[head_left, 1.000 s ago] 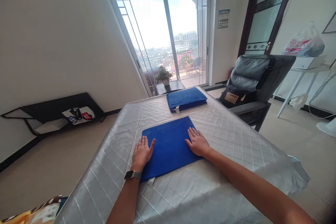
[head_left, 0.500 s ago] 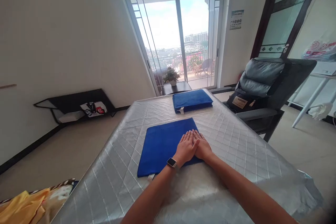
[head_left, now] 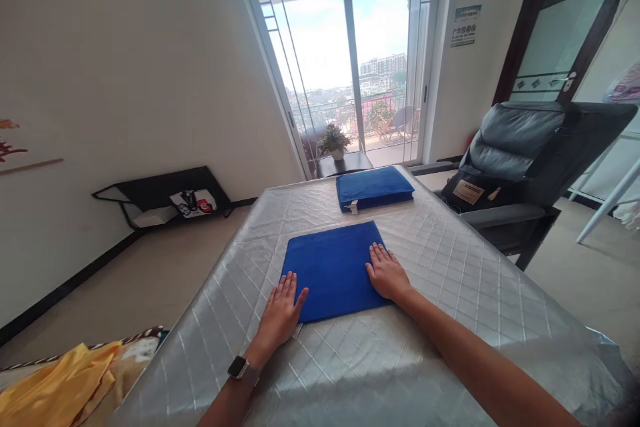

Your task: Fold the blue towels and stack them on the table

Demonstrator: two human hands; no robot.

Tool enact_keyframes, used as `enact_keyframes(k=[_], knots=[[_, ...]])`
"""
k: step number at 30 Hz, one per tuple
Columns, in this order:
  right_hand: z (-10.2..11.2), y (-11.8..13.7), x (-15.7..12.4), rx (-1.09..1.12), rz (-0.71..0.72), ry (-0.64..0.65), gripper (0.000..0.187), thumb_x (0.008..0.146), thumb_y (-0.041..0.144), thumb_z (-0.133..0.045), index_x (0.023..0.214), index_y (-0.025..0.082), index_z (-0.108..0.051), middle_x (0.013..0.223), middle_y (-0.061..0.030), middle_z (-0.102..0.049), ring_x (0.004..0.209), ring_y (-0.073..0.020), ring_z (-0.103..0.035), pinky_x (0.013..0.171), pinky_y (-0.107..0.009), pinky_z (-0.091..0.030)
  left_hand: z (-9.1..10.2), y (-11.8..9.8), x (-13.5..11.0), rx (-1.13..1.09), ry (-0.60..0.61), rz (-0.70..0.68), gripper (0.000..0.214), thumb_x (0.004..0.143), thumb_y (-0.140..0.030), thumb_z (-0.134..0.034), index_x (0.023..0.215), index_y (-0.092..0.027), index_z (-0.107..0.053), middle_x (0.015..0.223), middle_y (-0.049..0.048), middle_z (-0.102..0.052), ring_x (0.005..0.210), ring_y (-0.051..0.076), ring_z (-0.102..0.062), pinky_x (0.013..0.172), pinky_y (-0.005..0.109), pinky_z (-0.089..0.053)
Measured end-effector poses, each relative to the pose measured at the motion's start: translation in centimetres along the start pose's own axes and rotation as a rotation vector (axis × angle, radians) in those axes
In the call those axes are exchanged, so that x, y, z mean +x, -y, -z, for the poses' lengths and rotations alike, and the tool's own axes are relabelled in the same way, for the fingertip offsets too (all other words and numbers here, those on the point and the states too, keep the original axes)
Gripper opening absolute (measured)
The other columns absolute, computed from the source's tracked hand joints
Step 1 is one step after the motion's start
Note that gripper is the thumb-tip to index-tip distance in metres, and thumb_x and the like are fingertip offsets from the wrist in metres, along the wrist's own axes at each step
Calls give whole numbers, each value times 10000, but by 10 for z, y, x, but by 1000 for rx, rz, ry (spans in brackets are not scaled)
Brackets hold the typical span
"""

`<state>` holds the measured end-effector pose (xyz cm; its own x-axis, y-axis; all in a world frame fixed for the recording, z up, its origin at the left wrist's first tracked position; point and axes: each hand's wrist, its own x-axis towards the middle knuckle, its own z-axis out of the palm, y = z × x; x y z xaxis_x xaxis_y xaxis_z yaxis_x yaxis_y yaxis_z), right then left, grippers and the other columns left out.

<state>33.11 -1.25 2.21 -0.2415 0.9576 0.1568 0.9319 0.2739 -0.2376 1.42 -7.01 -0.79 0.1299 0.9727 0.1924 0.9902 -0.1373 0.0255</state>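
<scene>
A blue folded cloth lies flat on the silver quilted table cover. My left hand, with a watch on its wrist, rests palm down at the cloth's near left corner, thumb held away from the fingers. On the right edge of the cloth, my right hand lies flat with its fingers stretched forward. Behind this cloth sits a thicker blue folded stack with a white tag at its near left corner. Neither hand grasps anything.
A dark recliner holding a black bag stands to the right. Yellow cloth lies low at the left. A potted plant stands before the glass door. A black rack leans by the left wall.
My left hand has moved from beside my right hand to the cloth's left side. My right hand stays on the right edge. The camera view has shifted slightly left.
</scene>
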Motion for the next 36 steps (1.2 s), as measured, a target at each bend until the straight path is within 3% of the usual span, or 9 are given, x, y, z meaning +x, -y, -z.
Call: enact_keyframes(k=[6, 12, 18, 23, 25, 28, 33, 36], knots=[[15, 5, -14, -75, 92, -90, 576, 1001, 298, -278, 1510, 49, -376, 1602, -122, -274, 1502, -231, -188, 1230, -420, -107, -1, -3, -6, 3, -34, 31, 825, 989, -642, -133, 1543, -45, -263, 1599, 185, -276, 1494, 288, -232, 1204, 482, -243], [21, 7, -62, -79, 28, 18, 644, 1029, 430, -219, 1546, 52, -278, 1617, -110, -197, 1508, -229, -157, 1230, -421, -150, -8, 3, -3, 4, -29, 27, 853, 986, -647, -118, 1536, -11, -261, 1600, 190, -259, 1489, 295, -244, 1204, 474, -248], [14, 6, -78, -26, -18, 109, 706, 1024, 520, -154, 1564, 66, -201, 1630, -85, -118, 1515, -208, -84, 1238, -398, -129, -20, 14, -5, 58, -86, -97, 737, 1017, -557, -157, 1528, -46, -301, 1583, 212, -297, 1486, 300, -247, 1185, 510, -275], [14, 5, -77, -6, -20, 112, 711, 1022, 525, -136, 1563, 68, -194, 1630, -80, -108, 1515, -209, -84, 1239, -402, -113, -14, 13, -10, 81, -159, -115, 594, 1032, -414, -272, 1536, -101, -310, 1558, 226, -351, 1480, 312, -263, 1164, 541, -306], [14, 5, -77, -2, -20, 110, 708, 1023, 520, -137, 1562, 65, -195, 1630, -81, -107, 1516, -210, -86, 1239, -404, -113, -6, -3, -10, 65, -152, -98, 596, 1035, -412, -263, 1545, -102, -291, 1571, 221, -326, 1486, 309, -248, 1167, 549, -306], [14, 5, -78, 7, -21, 101, 700, 1023, 509, -162, 1560, 62, -206, 1629, -85, -121, 1515, -216, -96, 1239, -410, -120, 10, -52, -4, 4, -75, -125, 679, 1033, -511, -220, 1547, -69, -268, 1597, 189, -280, 1493, 280, -232, 1194, 492, -294], [16, 5, -78, -18, -8, 98, 658, 1016, 438, -230, 1555, 60, -241, 1624, -96, -154, 1512, -224, -127, 1234, -419, -142, 27, -155, 19, -119, -14, -431, 669, 1034, -530, -193, 1544, -109, -295, 1610, 136, -260, 1502, 236, -208, 1220, 450, -263], [18, 5, -78, -49, 3, 108, 629, 998, 353, -267, 1562, 77, -225, 1626, -76, -145, 1512, -221, -124, 1231, -416, -150, 27, -188, 33, -182, -9, -477, 670, 1034, -533, -181, 1541, -112, -302, 1610, 131, -258, 1505, 228, -194, 1230, 452, -238]])
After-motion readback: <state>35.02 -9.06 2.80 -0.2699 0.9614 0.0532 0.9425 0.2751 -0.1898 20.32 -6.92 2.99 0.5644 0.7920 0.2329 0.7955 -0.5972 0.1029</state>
